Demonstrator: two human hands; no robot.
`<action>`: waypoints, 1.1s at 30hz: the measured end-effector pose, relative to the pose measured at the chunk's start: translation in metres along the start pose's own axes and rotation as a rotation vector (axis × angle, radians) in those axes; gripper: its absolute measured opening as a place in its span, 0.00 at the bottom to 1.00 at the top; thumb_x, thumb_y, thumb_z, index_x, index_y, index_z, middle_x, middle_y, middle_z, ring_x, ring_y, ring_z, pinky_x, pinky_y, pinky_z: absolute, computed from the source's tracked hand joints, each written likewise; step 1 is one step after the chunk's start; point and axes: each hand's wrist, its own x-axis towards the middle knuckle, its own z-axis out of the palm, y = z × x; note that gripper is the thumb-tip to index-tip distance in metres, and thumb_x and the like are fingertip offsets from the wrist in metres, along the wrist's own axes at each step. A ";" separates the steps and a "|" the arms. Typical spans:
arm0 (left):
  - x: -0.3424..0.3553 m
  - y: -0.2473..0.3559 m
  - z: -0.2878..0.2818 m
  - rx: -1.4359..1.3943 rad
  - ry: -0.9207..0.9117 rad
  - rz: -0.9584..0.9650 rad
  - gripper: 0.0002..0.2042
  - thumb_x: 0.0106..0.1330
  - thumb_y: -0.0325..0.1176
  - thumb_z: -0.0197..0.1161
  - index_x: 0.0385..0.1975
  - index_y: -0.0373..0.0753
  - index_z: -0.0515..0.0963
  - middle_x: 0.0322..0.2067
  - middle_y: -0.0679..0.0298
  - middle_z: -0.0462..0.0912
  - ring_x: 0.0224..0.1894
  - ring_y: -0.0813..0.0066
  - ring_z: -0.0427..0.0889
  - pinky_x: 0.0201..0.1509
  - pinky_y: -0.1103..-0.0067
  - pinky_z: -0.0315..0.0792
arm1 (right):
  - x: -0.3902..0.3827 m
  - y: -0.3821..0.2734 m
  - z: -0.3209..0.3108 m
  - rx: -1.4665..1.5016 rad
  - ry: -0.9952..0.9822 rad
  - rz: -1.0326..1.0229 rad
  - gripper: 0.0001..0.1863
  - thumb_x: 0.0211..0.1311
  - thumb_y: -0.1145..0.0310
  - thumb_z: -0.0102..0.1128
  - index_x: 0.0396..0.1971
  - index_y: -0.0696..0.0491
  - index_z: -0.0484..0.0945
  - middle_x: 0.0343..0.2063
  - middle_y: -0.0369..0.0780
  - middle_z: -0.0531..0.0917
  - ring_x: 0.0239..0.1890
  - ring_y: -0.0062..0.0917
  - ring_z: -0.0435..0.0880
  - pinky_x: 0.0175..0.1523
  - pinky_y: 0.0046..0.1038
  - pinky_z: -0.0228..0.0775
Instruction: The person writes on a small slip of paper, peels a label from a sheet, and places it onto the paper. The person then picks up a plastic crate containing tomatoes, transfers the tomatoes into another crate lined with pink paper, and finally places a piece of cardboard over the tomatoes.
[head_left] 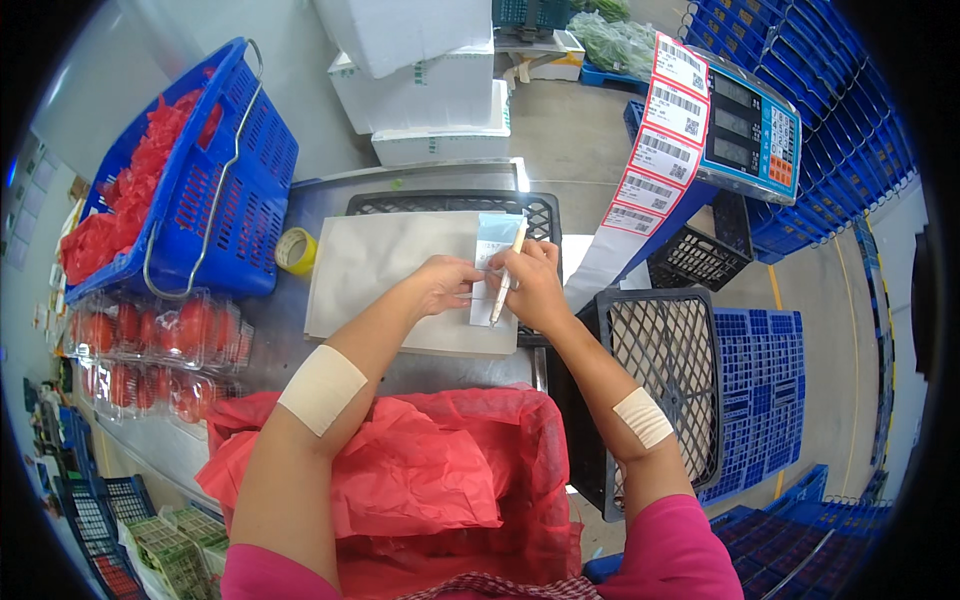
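A white-and-pale-blue paper slip (487, 240) lies on a stack of plain grey-beige sheets (380, 260), which rests on a black plastic crate (540, 210). My right hand (532, 285) is closed around a whitish pen (503, 290), held slantwise over the slip. From the other side, my left hand (445, 287) has its fingers bent and pinched at the slip's left edge. Both hands are close together above the sheets. Part of the slip is covered by my fingers and the pen.
Nearest me is a crate lined with red paper (420, 470). To the left are clear boxes of red tomatoes (160, 330), yellow tape (296, 250) and a blue basket (230, 180). A label strip (660, 150) hangs by a scale (745, 130) at right, beyond a black crate (660, 380).
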 end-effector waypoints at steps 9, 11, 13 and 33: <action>-0.004 0.003 -0.004 0.146 -0.103 0.013 0.12 0.57 0.26 0.55 0.42 0.36 0.70 0.42 0.62 0.74 0.44 0.70 0.74 0.53 0.61 0.63 | 0.005 -0.002 0.004 -0.146 -0.071 -0.192 0.11 0.36 0.76 0.58 0.25 0.51 0.70 0.18 0.36 0.74 0.32 0.29 0.72 0.45 0.33 0.58; -0.008 0.005 -0.001 0.175 -0.088 0.013 0.12 0.57 0.26 0.55 0.42 0.36 0.69 0.41 0.62 0.74 0.43 0.69 0.74 0.53 0.60 0.63 | 0.007 -0.003 0.004 -0.138 -0.088 -0.210 0.11 0.37 0.76 0.58 0.25 0.51 0.70 0.18 0.36 0.74 0.31 0.29 0.72 0.45 0.33 0.58; -0.005 0.003 -0.005 0.096 -0.101 0.012 0.13 0.57 0.26 0.54 0.42 0.35 0.68 0.41 0.61 0.74 0.42 0.69 0.75 0.52 0.60 0.65 | 0.008 -0.003 0.005 -0.091 -0.054 -0.174 0.11 0.38 0.76 0.58 0.26 0.51 0.70 0.20 0.36 0.75 0.32 0.30 0.73 0.45 0.33 0.58; 0.004 -0.002 -0.005 0.036 -0.058 0.131 0.10 0.55 0.25 0.56 0.37 0.35 0.74 0.35 0.60 0.77 0.39 0.70 0.77 0.42 0.70 0.72 | 0.008 -0.013 -0.001 0.012 0.088 -0.010 0.14 0.41 0.75 0.63 0.30 0.50 0.71 0.31 0.37 0.77 0.40 0.29 0.74 0.50 0.34 0.52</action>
